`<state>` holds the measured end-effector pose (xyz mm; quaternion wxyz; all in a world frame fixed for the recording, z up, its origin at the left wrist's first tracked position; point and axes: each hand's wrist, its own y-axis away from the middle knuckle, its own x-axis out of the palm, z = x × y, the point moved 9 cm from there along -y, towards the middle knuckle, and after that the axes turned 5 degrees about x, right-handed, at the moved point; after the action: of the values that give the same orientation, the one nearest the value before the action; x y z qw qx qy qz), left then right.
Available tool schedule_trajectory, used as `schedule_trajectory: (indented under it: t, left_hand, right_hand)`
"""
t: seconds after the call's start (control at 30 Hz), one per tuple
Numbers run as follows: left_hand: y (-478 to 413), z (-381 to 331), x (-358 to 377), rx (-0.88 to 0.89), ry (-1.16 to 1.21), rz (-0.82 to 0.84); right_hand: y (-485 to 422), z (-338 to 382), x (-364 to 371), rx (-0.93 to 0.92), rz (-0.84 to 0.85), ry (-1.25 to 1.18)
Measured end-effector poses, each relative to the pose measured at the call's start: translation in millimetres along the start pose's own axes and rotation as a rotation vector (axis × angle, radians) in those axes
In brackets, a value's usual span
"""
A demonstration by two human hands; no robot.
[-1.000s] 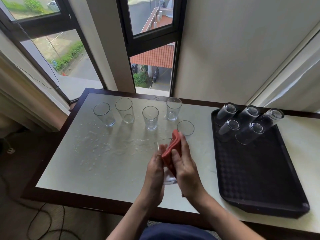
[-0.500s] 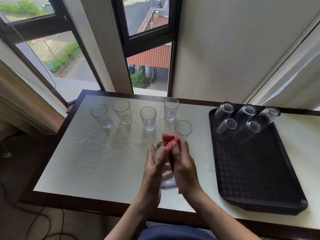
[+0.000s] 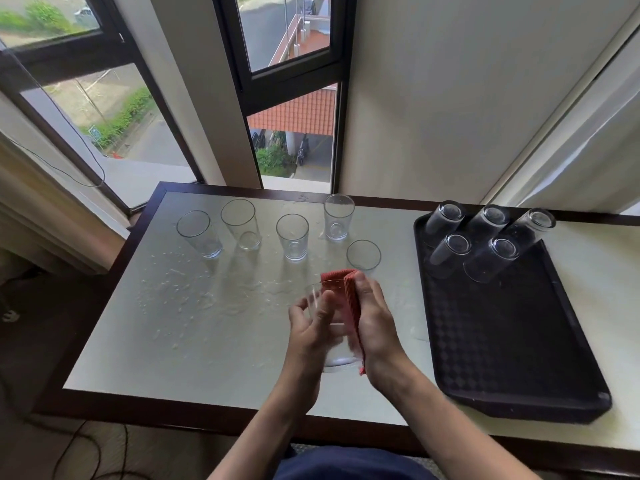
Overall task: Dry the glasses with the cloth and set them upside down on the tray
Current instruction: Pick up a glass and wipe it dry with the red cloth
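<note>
My left hand (image 3: 310, 327) holds a clear glass (image 3: 334, 355) above the table, its mouth pointing away from me. My right hand (image 3: 372, 320) presses a red cloth (image 3: 348, 299) against the glass's right side, with part of the cloth tucked inside the mouth. Several clear glasses stand upright on the wet table, the nearest (image 3: 363, 255) just beyond my hands, others at the back (image 3: 338, 216), (image 3: 292, 236). The black tray (image 3: 512, 341) lies at the right, with several glasses (image 3: 490, 259) upside down at its far end.
The white table top (image 3: 145, 341) has a dark wood frame and water droplets on its left half. Windows and a cream wall rise behind it. Cables lie on the floor at the left.
The glass has turned in my left hand and the cloth has shifted down along its right side, with my right hand sliding over it. The other glasses have not moved.
</note>
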<state>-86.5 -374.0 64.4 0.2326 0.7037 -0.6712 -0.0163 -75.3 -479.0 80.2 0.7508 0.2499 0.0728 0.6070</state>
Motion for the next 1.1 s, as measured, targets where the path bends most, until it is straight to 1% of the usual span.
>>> schedule_trajectory:
  t: [0.07,0.17,0.23,0.3,0.37,0.43,0.47,0.5,0.53,0.6,0.67,0.73,0.77,0.83,0.93,1.0,1.1]
  left_hand:
    - [0,8,-2,-0.056,0.060,-0.010]
    - [0,19,-2,-0.121,0.130,0.016]
    - [0,28,-5,-0.162,0.124,0.013]
    - [-1,28,-6,-0.149,0.020,0.029]
    - [-2,26,-9,-0.116,-0.081,0.013]
    - [-1,22,-9,-0.100,-0.081,-0.007]
    - [-1,21,-7,-0.099,-0.071,-0.008]
    - [-1,19,-8,-0.099,-0.048,-0.013]
    - [-1,19,-9,-0.105,-0.020,-0.025]
    - [0,22,-12,-0.145,0.078,-0.027]
    - [5,21,-9,-0.154,0.160,0.029]
    - [11,17,-4,-0.155,0.202,0.063]
    - [12,15,-3,-0.145,0.212,0.072]
    - [13,8,2,-0.099,0.167,0.097]
    - [10,7,1,-0.083,0.083,0.057]
    - [10,11,1,-0.122,0.115,0.068]
    - [12,16,0,-0.160,0.258,0.098]
  right_hand:
    - [-1,-5,-4,-0.027,0.001,0.037]
    - [15,-20,0,-0.141,0.014,0.251]
    - [22,-24,0,-0.203,-0.022,0.328]
    - [19,-24,3,-0.194,-0.003,0.282]
    - [7,-29,1,-0.110,0.015,0.150]
    - [-5,-33,-3,0.004,-0.026,0.040]
    - [-8,-32,-3,0.029,-0.056,0.027]
    - [-9,-30,-4,0.024,-0.094,0.082]
    - [-6,-25,-5,-0.020,-0.130,0.194]
    - [12,-13,1,-0.188,-0.174,0.448]
    - [33,-4,10,-0.331,-0.176,0.614]
    - [40,1,15,-0.400,-0.154,0.694]
    - [38,3,16,-0.411,-0.129,0.693]
    - [26,7,13,-0.365,-0.093,0.570]
    - [3,-1,1,-0.149,-0.106,0.342]
    - [8,-7,5,-0.116,-0.077,0.333]
    - [35,-15,14,-0.168,0.000,0.397]
